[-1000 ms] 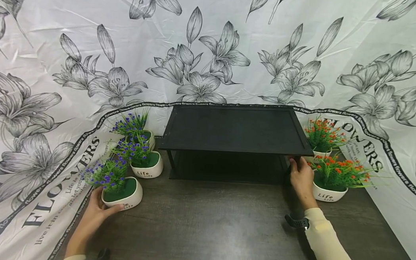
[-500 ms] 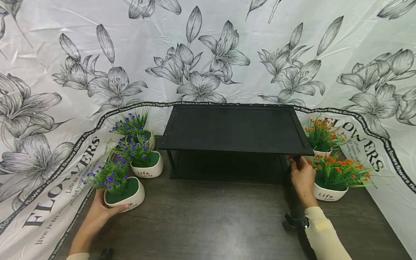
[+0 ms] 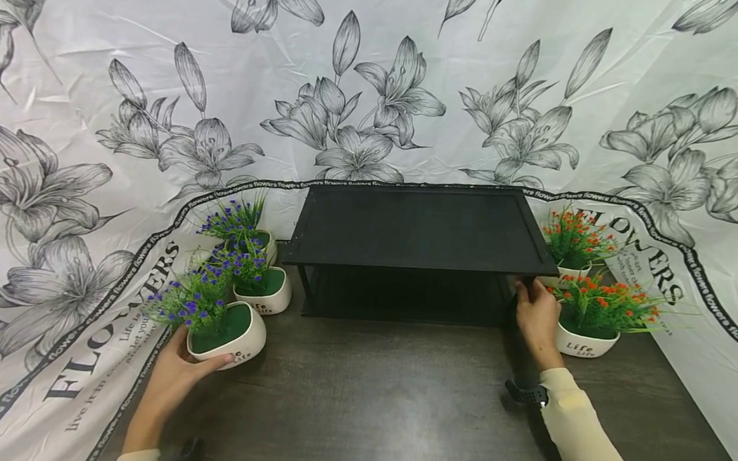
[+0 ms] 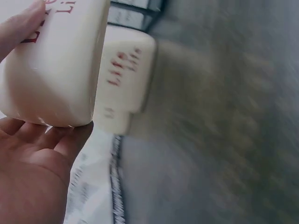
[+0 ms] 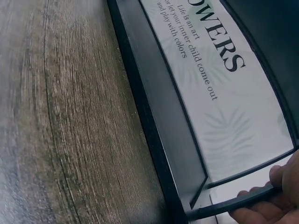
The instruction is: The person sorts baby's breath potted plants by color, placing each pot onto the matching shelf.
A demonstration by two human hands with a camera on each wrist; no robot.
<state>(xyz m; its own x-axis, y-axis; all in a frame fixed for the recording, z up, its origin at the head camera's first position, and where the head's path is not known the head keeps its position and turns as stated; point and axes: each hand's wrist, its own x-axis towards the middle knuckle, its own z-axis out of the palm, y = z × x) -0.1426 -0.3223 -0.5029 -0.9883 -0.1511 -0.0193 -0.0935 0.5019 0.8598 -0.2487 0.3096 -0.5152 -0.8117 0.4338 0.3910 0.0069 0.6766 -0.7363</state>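
My left hand (image 3: 172, 377) grips a white planter (image 3: 250, 336) with artificial purple flowers, thumb across its lettered front. The planter tilts, and in the left wrist view the fingers (image 4: 35, 135) lie under the base of the held planter (image 4: 60, 79). Close behind it stand two more purple-flowered planters, the nearer planter (image 3: 272, 296) partly covered. A black two-tier shelf (image 3: 420, 226) stands against the backdrop. My right hand (image 3: 537, 322) holds its front right post; in the right wrist view, fingers (image 5: 268, 207) curl round the slim black post (image 5: 233, 204).
To the shelf's right stand two white planters with orange flowers, a front planter (image 3: 587, 342) and a rear planter (image 3: 572, 271). A white floral-printed cloth (image 3: 365, 82) hangs behind and at both sides of the dark wood table (image 3: 384, 401).
My left hand has raised the planter slightly and moved it right, tilting it so its front shows more. My right hand stays at the shelf post.
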